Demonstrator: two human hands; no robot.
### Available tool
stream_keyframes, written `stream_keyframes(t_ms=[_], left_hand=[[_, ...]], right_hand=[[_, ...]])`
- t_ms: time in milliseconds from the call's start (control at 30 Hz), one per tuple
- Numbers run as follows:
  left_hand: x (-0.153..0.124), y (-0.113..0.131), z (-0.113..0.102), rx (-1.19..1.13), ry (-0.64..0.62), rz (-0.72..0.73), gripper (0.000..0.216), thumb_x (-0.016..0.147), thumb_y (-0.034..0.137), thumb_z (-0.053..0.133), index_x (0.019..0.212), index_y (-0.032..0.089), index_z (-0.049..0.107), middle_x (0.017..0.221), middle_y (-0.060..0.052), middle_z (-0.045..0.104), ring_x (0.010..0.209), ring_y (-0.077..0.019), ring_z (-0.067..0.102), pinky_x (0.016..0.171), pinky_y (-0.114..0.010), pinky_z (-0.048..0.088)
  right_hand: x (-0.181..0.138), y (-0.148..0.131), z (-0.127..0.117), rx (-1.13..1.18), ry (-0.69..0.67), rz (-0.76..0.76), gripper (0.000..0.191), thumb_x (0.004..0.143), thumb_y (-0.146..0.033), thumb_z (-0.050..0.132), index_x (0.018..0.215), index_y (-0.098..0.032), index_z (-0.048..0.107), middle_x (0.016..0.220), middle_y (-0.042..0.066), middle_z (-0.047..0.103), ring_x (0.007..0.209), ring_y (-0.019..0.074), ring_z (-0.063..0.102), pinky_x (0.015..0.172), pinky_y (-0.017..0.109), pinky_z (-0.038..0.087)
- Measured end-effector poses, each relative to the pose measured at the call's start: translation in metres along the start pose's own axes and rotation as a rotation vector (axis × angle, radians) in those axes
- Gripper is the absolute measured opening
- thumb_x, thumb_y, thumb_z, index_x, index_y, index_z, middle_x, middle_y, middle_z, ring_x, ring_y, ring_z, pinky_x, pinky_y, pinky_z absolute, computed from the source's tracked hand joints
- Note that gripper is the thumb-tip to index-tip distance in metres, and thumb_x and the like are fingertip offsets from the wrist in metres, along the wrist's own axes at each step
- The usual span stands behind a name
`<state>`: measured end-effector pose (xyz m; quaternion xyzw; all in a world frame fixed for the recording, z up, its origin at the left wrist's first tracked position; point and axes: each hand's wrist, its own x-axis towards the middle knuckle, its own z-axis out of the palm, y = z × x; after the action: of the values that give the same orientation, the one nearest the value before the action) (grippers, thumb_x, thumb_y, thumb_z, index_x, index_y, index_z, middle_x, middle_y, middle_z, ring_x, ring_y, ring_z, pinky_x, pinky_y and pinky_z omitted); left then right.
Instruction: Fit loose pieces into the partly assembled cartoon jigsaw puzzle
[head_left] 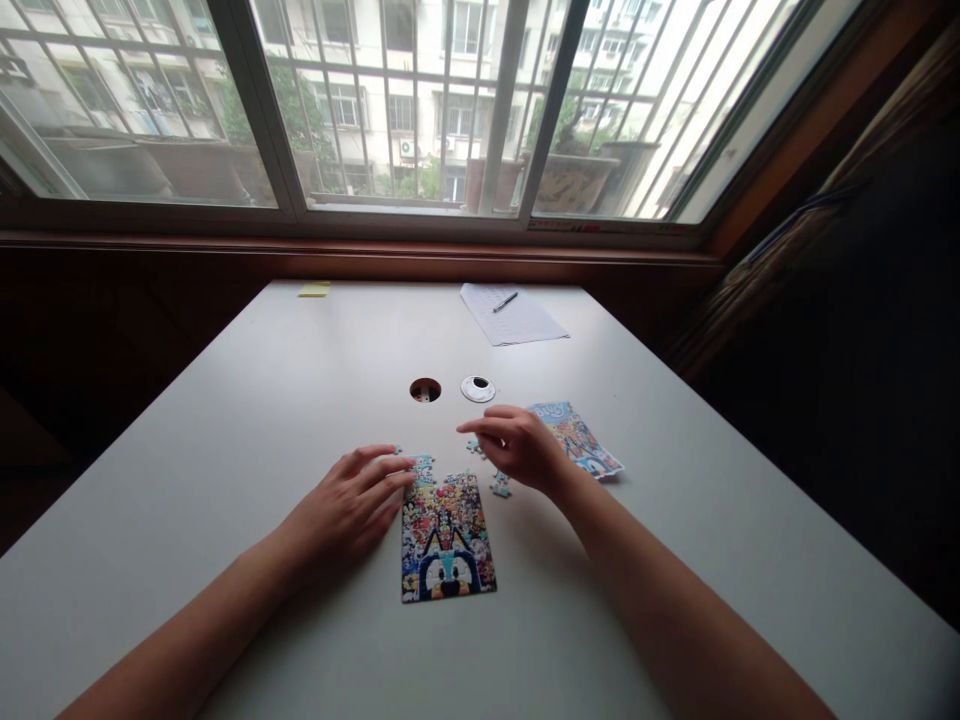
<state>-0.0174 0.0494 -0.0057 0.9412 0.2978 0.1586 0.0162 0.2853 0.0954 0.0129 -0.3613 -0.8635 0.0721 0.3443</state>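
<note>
A partly assembled jigsaw puzzle [448, 540] lies flat on the white table, with a blue cartoon dog's face at its near edge and a crowd of small colourful figures above it. Its far edge is uneven, with a joined light-blue section [424, 468] at the upper left. My left hand [360, 495] rests along the upper left side, fingers spread and fingertips touching that section. Over loose puzzle pieces [500, 486] hovers my right hand [517, 445], index finger stretched out to the left and the other fingers bent. I see nothing held in it, though its palm side is hidden.
A colourful printed picture sheet [585, 440] lies right of my right hand. Beyond are a round cable hole [425, 390] in the table [225, 430] and its white cap [478, 389]. Papers [517, 318] with a pen [505, 302] and yellow sticky notes [314, 289] lie near the window.
</note>
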Motion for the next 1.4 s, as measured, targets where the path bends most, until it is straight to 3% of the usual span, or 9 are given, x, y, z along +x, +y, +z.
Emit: stream_keyframes(t_ms=[167, 367, 600, 833, 967, 1100, 1400], left_hand=[[0.000, -0.001, -0.002, -0.087, 0.044, -0.027, 0.030, 0.096, 0.018, 0.051, 0.126, 0.021, 0.055, 0.136, -0.005, 0.057, 0.135, -0.0242, 0.041, 0.113, -0.044, 0.041], [0.000, -0.003, -0.005, -0.166, 0.141, -0.071, 0.021, 0.094, 0.012, 0.051, 0.111, 0.020, 0.058, 0.123, -0.006, 0.062, 0.127, -0.0229, 0.047, 0.105, -0.041, 0.045], [-0.001, -0.009, -0.004, -0.165, 0.226, -0.084, 0.020, 0.092, 0.009, 0.052, 0.108, 0.020, 0.059, 0.113, -0.006, 0.065, 0.118, -0.0230, 0.051, 0.100, -0.040, 0.047], [-0.003, -0.006, -0.001, -0.066, 0.091, -0.004, 0.036, 0.094, 0.015, 0.054, 0.128, 0.026, 0.057, 0.129, -0.003, 0.062, 0.126, -0.0241, 0.047, 0.104, -0.042, 0.046], [0.000, -0.001, -0.003, 0.025, 0.032, 0.015, 0.039, 0.097, 0.022, 0.054, 0.135, 0.028, 0.054, 0.141, -0.002, 0.056, 0.134, -0.0270, 0.042, 0.108, -0.046, 0.042], [0.002, 0.001, -0.004, 0.068, 0.018, 0.026, 0.037, 0.097, 0.025, 0.053, 0.134, 0.029, 0.057, 0.144, 0.001, 0.054, 0.139, -0.0283, 0.038, 0.110, -0.046, 0.039], [0.001, -0.002, -0.003, 0.007, -0.010, 0.046, 0.037, 0.096, 0.027, 0.053, 0.133, 0.030, 0.056, 0.144, 0.001, 0.055, 0.139, -0.0267, 0.040, 0.112, -0.045, 0.037]], right_hand=[[-0.007, 0.012, 0.001, 0.061, 0.217, 0.162, 0.030, 0.087, -0.007, 0.051, 0.098, -0.019, 0.077, 0.074, 0.003, 0.065, 0.062, 0.0130, 0.055, 0.063, 0.026, 0.044], [-0.009, 0.017, 0.007, 0.095, 0.256, 0.206, 0.030, 0.086, -0.007, 0.051, 0.097, -0.020, 0.076, 0.082, 0.004, 0.070, 0.071, 0.0153, 0.062, 0.071, 0.027, 0.049], [-0.010, 0.020, 0.012, 0.089, 0.209, 0.181, 0.029, 0.087, -0.008, 0.051, 0.097, -0.020, 0.076, 0.087, 0.005, 0.072, 0.073, 0.0160, 0.063, 0.071, 0.028, 0.050], [-0.004, 0.016, 0.015, -0.025, 0.104, 0.022, 0.024, 0.091, -0.014, 0.056, 0.105, -0.021, 0.074, 0.074, 0.003, 0.063, 0.068, 0.0160, 0.055, 0.068, 0.030, 0.047], [0.001, 0.006, 0.018, -0.067, -0.044, -0.145, 0.019, 0.094, -0.023, 0.061, 0.108, -0.023, 0.073, 0.088, 0.006, 0.066, 0.082, 0.0192, 0.056, 0.076, 0.034, 0.049], [0.004, -0.007, 0.021, -0.101, -0.179, -0.211, 0.019, 0.095, -0.030, 0.062, 0.111, -0.025, 0.072, 0.098, 0.007, 0.068, 0.085, 0.0195, 0.055, 0.076, 0.034, 0.051], [0.006, -0.014, 0.034, -0.150, -0.209, -0.272, 0.020, 0.093, -0.030, 0.066, 0.111, -0.022, 0.071, 0.101, 0.007, 0.071, 0.087, 0.0195, 0.057, 0.078, 0.033, 0.053]])
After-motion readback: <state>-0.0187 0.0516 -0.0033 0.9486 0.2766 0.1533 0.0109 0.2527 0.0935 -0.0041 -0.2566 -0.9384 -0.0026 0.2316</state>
